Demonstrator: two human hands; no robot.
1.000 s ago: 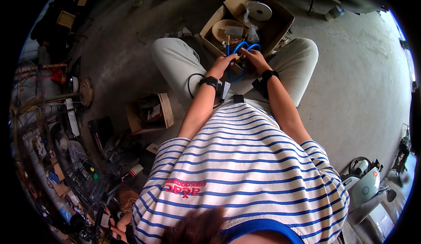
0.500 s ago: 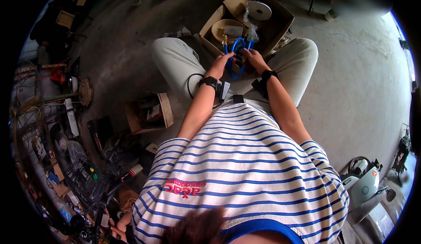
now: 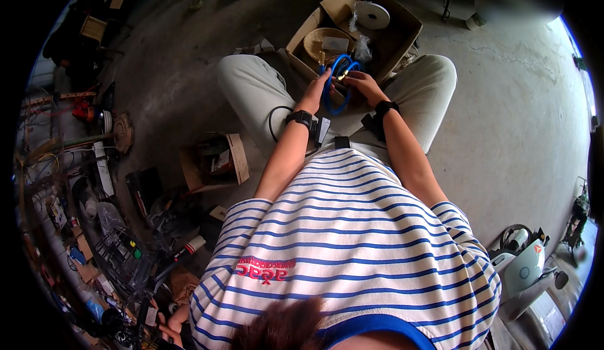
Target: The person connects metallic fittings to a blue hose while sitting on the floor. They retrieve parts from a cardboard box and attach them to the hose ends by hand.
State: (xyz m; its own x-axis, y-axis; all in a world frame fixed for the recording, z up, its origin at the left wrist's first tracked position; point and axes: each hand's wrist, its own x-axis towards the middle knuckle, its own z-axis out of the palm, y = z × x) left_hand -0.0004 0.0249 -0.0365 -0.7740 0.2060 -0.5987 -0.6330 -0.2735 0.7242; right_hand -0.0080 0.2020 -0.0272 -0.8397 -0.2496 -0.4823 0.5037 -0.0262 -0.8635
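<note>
A coiled blue hose (image 3: 340, 105) with brass end fittings hangs between my hands, over the near edge of a cardboard box. My left hand (image 3: 314, 91) is closed round one side of the coil, and a brass fitting (image 3: 322, 55) stands up just beyond its fingers. My right hand (image 3: 364, 84) pinches the other end of the hose, where a second brass fitting (image 3: 343, 76) shows at the fingertips. Some fingers of both hands are hidden by the coil.
The cardboard box (image 3: 402, 42) between my knees holds a white spool (image 3: 372, 15), a round wicker basket (image 3: 313, 43) and clear plastic. A smaller box (image 3: 239, 159) is at my left. Clutter lines the left wall; a white scooter (image 3: 531, 268) stands at the right.
My right hand has turned, bringing its brass fitting into view and toward the middle of the coil. The left hand has shifted slightly along the hose.
</note>
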